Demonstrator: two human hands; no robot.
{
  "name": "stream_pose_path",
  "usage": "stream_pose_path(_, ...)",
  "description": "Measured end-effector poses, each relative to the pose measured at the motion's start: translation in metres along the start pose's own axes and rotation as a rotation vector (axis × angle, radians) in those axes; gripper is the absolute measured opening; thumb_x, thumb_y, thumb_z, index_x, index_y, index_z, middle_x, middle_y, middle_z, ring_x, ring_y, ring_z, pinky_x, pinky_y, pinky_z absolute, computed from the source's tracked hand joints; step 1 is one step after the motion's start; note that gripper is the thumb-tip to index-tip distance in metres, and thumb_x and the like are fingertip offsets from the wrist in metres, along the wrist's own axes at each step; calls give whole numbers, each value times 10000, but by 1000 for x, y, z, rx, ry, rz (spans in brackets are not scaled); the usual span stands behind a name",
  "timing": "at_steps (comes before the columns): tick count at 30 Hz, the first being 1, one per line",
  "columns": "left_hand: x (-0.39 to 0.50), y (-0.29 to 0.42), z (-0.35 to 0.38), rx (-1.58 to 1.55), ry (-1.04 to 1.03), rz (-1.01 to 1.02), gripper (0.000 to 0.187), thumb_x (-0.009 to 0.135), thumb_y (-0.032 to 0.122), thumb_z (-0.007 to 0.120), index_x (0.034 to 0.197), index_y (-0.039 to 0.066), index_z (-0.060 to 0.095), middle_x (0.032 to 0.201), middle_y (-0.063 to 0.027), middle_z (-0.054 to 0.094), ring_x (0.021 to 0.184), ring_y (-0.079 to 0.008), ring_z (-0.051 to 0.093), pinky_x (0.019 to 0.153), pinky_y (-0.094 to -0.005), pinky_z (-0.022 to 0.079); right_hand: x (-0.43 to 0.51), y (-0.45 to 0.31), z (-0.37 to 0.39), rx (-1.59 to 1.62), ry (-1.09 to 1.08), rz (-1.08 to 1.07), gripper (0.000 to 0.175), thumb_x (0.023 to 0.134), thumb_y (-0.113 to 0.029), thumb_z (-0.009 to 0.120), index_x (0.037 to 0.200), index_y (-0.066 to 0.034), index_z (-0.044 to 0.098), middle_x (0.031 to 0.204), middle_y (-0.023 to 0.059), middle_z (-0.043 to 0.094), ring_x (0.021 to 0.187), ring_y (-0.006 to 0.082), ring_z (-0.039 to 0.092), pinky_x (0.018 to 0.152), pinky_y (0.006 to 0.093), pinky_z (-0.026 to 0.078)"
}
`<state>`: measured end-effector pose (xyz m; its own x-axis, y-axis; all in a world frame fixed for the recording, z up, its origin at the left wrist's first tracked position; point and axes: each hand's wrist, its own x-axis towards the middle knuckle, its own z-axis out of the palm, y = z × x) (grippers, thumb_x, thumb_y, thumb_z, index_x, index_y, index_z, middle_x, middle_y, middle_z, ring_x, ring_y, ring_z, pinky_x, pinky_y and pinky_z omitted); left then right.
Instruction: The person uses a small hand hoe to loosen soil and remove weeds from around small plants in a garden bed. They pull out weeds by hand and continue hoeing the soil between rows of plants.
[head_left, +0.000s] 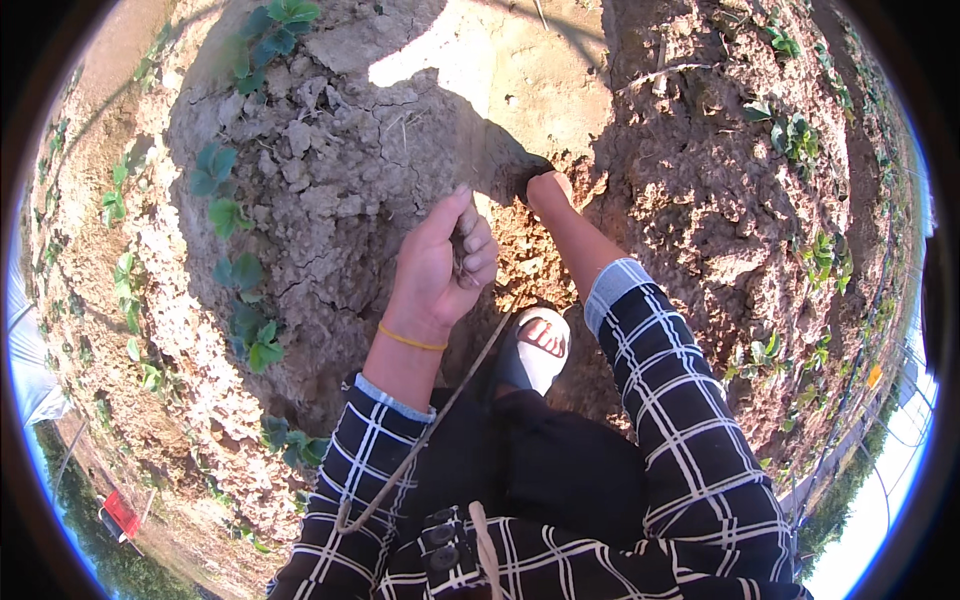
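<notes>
My left hand (448, 259), with a yellow band (411, 339) at the wrist, is raised over the soil ridge. Its fingers curl toward the palm around a small clump of brown matter (459, 259), too blurred to name. My right hand (551, 195) reaches down to the loose crumbly soil (529, 247) at the edge of the furrow. Its fingers are hidden in dark shadow, so whether they grip anything cannot be made out. Below my hands one foot in an open-toed sandal (541, 349) stands on the ground. A thin cord (457, 390) hangs slanting across my left sleeve.
Low green leafy plants (244, 270) line the cracked ridge (337, 187) on the left. More plants (795, 139) grow on the rough ridge to the right. Between the ridges runs a smoother, sunlit furrow (555, 82). A red object (124, 514) lies far off at lower left.
</notes>
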<state>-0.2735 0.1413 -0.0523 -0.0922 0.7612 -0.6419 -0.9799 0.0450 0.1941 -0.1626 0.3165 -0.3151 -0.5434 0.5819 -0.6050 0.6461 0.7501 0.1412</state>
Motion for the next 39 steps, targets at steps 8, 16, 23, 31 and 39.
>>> stream_pose_path(8,8,-15,4,29,-10,-64,322,1001,313,532,747,136,445,611,-6,444,484,-107,415,403,-239,301,14,23,9,1234,9,954,178,827,-169,691,932,-28,720,916,106,738,816,218,732,672,360,594)
stream_pose_path(16,10,-19,-3,86,62,-60,331,1012,315,514,739,139,452,629,5,438,501,-98,409,396,-224,288,-3,14,-16,1377,153,1066,101,813,-80,646,825,11,686,773,134,720,682,240,722,649,354,582)
stream_pose_path(23,17,-20,-13,100,67,-85,297,1004,312,533,775,126,496,650,-14,483,525,-107,448,396,-221,297,-7,24,-19,1367,120,1036,151,799,-88,649,872,41,676,876,181,717,717,264,718,636,356,574)
stream_pose_path(31,19,-16,-31,123,55,-63,273,995,298,549,807,101,529,668,-15,501,555,-120,474,429,-235,324,-98,25,-47,1999,-141,424,141,894,-175,680,890,-38,650,622,12,533,487,110,488,412,275,353)
stream_pose_path(39,44,-42,-30,57,82,-105,250,973,279,575,840,70,603,751,-55,612,641,-188,596,565,-298,491,-243,1,-147,1631,120,-289,244,862,-142,723,1065,-10,692,729,-1,635,661,57,553,599,249,457)
